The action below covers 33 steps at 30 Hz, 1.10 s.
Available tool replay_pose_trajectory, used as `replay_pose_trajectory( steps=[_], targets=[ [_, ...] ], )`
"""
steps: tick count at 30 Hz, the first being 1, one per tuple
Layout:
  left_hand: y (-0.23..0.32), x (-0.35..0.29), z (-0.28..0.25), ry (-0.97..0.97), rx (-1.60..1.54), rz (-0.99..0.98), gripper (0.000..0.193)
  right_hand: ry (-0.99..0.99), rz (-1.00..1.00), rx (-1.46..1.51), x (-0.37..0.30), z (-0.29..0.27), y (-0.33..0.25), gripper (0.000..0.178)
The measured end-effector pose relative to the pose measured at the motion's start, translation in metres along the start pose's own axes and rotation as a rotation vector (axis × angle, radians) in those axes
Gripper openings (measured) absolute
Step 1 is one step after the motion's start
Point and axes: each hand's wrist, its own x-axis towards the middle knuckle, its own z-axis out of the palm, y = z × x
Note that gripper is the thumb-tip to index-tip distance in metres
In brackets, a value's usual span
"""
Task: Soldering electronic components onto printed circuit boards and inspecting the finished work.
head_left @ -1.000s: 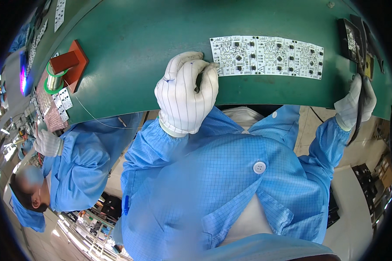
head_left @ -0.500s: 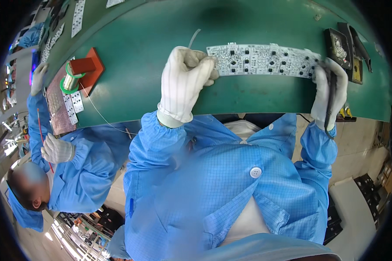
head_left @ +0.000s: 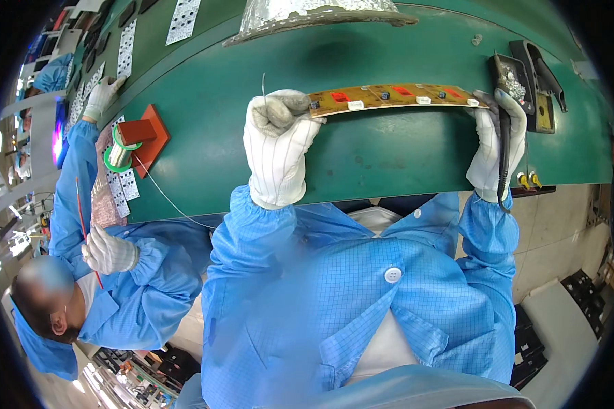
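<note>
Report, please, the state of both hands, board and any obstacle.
Left hand: grips circuit board, left end. Right hand: right end, plus black cord. Board: brown face showing. Silver hood beyond, apart; no obstruction seen.

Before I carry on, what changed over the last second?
The right hand came left from the tool holder and took the right end of the circuit-board strip, keeping the black-corded tool. The strip, lying white face up a second ago, is tilted, showing its brown face. The left hand stayed at its left end; the solder spool stayed on its red stand.
</note>
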Motion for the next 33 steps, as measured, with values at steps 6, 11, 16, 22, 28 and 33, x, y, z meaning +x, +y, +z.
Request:
replay_pose_trajectory(
  steps=[6,11,16,22,28,33],
  targets=[
    [-0.001,0.0,-0.005,-0.03,-0.035,-0.015,0.035,-0.031,-0.018,-0.066,0.001,0.001,0.003,0.035],
    [-0.003,0.0,-0.01,-0.035,-0.005,0.007,0.034,-0.062,-0.02,-0.089,0.001,0.001,0.0,0.034],
    [-0.006,0.001,-0.013,-0.029,-0.078,-0.01,0.033,-0.053,0.015,-0.066,0.001,0.005,-0.004,0.033],
    [-0.005,0.001,-0.011,-0.049,-0.109,-0.043,0.026,-0.06,-0.002,-0.084,0.002,0.004,-0.004,0.035],
    [-0.007,-0.002,-0.001,-0.036,-0.05,-0.064,0.023,-0.007,0.001,-0.051,0.003,-0.008,-0.002,0.038],
    [-0.015,-0.005,0.015,-0.061,-0.055,-0.048,0.027,0.051,-0.042,0.004,0.005,-0.022,0.001,0.04]
  ],
)
